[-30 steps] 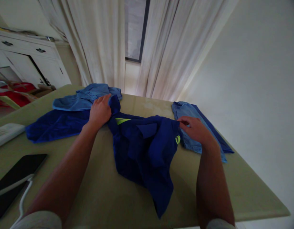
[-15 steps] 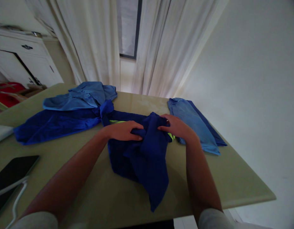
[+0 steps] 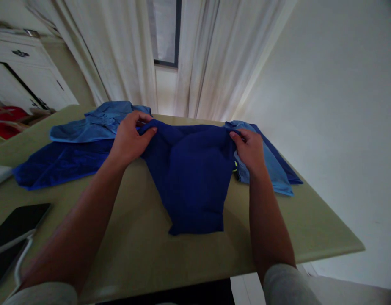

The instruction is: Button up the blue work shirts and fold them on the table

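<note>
1. Dark blue garment: stretched between your hands above the table, its long axis running toward you, tapering to the near end.
2. Your left hand: thumb and fingers pinch its far left corner.
3. Your right hand: likewise pinches the far right corner.
4. Obscured: the garment's underside; you cannot tell whether its near end touches. The black device is cut off at left.

Greenish table, blue garments at left and right, black flat device, white cable
</note>
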### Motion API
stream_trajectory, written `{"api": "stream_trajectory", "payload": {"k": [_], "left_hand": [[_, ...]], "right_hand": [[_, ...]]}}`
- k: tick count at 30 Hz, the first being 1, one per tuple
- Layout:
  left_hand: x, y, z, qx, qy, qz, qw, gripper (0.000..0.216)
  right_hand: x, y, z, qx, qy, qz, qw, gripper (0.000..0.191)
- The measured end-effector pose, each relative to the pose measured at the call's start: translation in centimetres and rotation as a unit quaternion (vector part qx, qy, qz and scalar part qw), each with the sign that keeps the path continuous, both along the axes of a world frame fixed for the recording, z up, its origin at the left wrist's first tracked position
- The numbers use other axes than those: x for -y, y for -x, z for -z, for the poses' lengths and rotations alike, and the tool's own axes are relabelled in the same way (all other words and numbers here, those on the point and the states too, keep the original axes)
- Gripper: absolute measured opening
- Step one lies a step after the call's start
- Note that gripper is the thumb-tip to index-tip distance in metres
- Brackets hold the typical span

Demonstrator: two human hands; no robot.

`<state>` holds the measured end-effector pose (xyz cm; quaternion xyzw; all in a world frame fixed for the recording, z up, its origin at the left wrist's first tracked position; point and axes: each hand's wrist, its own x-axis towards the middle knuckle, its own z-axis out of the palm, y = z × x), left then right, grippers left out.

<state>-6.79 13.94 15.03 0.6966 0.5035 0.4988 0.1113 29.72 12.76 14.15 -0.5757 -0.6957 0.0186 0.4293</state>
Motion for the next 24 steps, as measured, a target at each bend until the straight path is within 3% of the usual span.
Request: {"api": "stream_trajectory", "payload": {"k": [2, 4, 7, 9, 11, 14, 16, 17, 19, 21, 22, 24], "left_hand": [[0.0, -0.7, 0.3, -0.021, -0.045, -0.030, 0.998, 0.031], [1.0, -2.5, 0.9, -0.057, -0.045, 0.019, 0.997, 0.036], [2.6, -5.9, 2.6, -0.160, 0.004, 0.106, 0.981, 0.053], [2.7, -7.3, 3.8, -0.221, 0.058, 0.133, 0.964, 0.042], [1.9, -7.2, 4.4, -0.220, 0.092, 0.145, 0.960, 0.020], [0.2, -5.1, 3.7, -0.071, 0.082, 0.169, 0.980, 0.016], [-0.4, -3.3, 2.3, 0.093, 0.075, 0.180, 0.976, 0.018], [-0.5, -2.4, 1.6, 0.174, 0.075, 0.181, 0.965, 0.021], [-0.3, -0.9, 0.0, 0.295, 0.068, 0.171, 0.938, 0.021], [0.0, 0.5, -1.4, 0.357, 0.040, 0.153, 0.920, 0.018], [0.2, 1.1, -2.0, 0.387, 0.009, 0.135, 0.912, 0.019], [0.9, 2.3, -3.1, 0.444, -0.038, 0.102, 0.889, 0.023]], "right_hand": [[0.0, 0.8, 0.3, -0.091, -0.012, 0.006, 0.996, 0.041], [0.2, 2.4, 0.5, -0.160, 0.011, -0.036, 0.986, 0.043], [1.0, 5.0, 0.1, -0.199, 0.099, -0.166, 0.961, 0.045], [1.5, 5.6, -0.2, -0.188, 0.156, -0.246, 0.938, 0.045], [1.4, 4.9, -0.1, -0.169, 0.165, -0.266, 0.935, 0.044], [0.0, 2.4, 1.9, -0.102, 0.146, -0.208, 0.962, 0.063], [-1.2, 1.3, 4.1, -0.013, 0.195, -0.167, 0.966, 0.087], [-1.7, 1.3, 5.2, 0.034, 0.236, -0.163, 0.957, 0.088], [-2.4, 2.0, 6.9, 0.104, 0.299, -0.187, 0.930, 0.061], [-2.8, 3.3, 7.4, 0.128, 0.296, -0.224, 0.920, 0.026], [-2.8, 3.8, 7.1, 0.125, 0.270, -0.226, 0.928, 0.018], [-2.6, 4.3, 5.8, 0.085, 0.182, -0.184, 0.962, 0.019]]}}
